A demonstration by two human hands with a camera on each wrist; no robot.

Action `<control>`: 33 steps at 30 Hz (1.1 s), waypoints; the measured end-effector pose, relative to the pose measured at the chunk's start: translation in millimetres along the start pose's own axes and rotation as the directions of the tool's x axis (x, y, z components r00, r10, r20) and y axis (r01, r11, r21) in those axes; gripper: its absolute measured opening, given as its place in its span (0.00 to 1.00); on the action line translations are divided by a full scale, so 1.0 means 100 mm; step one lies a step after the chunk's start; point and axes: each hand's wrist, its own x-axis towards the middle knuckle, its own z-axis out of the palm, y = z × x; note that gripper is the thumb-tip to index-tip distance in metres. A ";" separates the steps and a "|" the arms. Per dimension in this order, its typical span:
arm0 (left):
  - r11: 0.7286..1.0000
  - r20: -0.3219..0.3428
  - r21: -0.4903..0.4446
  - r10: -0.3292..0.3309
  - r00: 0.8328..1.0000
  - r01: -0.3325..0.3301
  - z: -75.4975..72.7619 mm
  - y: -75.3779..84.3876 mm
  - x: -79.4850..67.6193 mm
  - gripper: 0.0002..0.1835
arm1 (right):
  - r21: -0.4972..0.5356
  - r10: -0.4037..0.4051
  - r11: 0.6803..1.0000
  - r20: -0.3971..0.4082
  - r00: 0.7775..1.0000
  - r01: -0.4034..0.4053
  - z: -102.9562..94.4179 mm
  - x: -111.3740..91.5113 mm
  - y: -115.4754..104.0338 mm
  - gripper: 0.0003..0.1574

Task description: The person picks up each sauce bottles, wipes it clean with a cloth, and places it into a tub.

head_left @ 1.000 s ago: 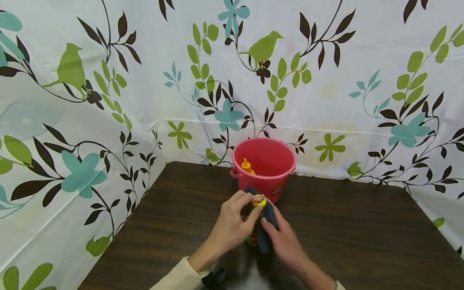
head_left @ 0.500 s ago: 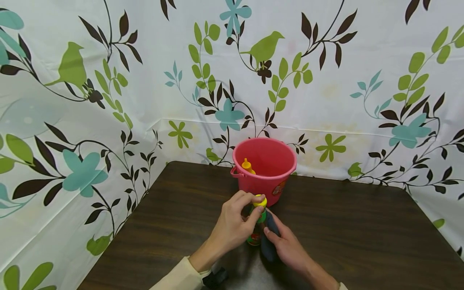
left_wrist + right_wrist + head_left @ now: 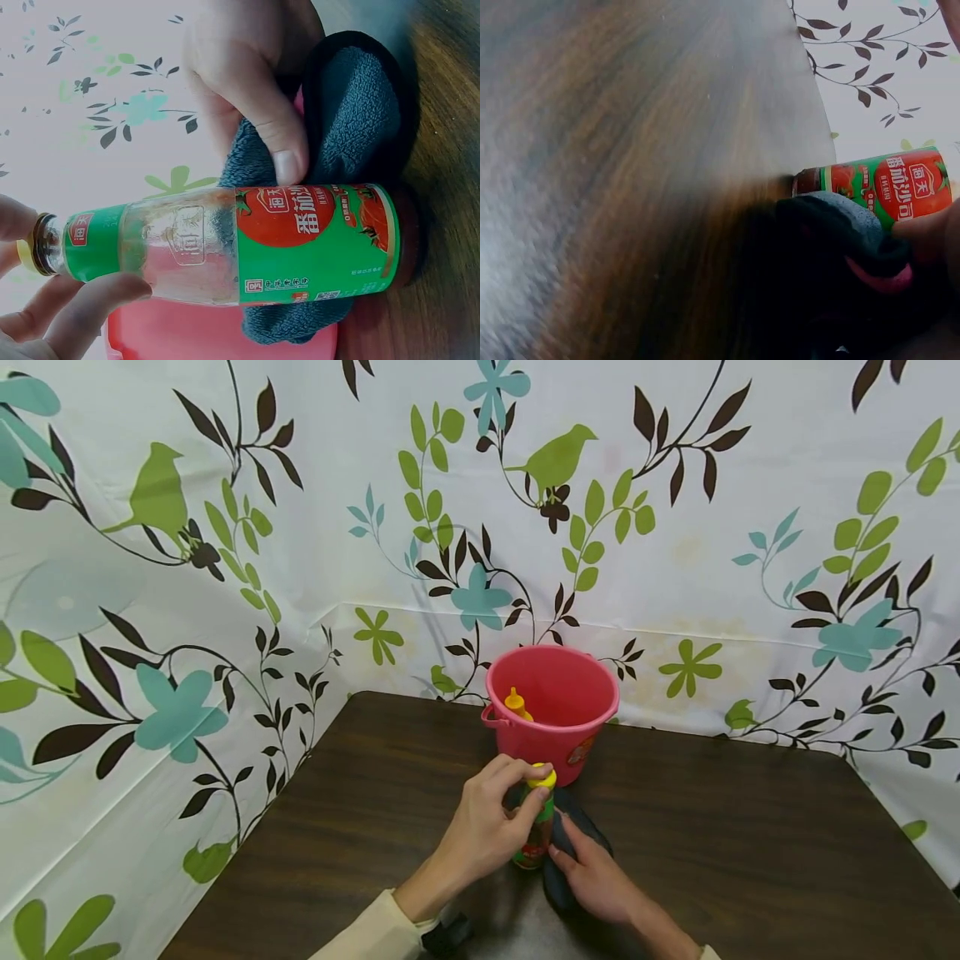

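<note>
A glass tomato ketchup bottle with green and red labels and a yellow cap stands upright on the table in the head view. My left hand pinches it at the cap, thumb and fingers around the top. In my right hand is a dark grey cloth, fuzzy and black-edged, held against the bottle's lower side. The left wrist view shows the right thumb on the cloth beside the label, with more cloth showing past the bottle's other side. In the right wrist view the cloth partly covers the label.
Just behind the bottle stands a pink bucket, a yellow nozzle-topped bottle inside it. The dark wood table meets a leaf-and-bird patterned sheet at the back and left.
The right hand has moved the cloth from the bottle's upper part down to its lower right side, uncovering more of the bottle. The left hand keeps its pinch on the cap.
</note>
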 end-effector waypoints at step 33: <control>1.000 0.009 -0.011 0.009 1.000 -0.009 0.02 -0.01 0.02 0.10 | 0.109 0.064 0.992 0.004 0.998 -0.064 -0.06 -0.02 -0.16 0.38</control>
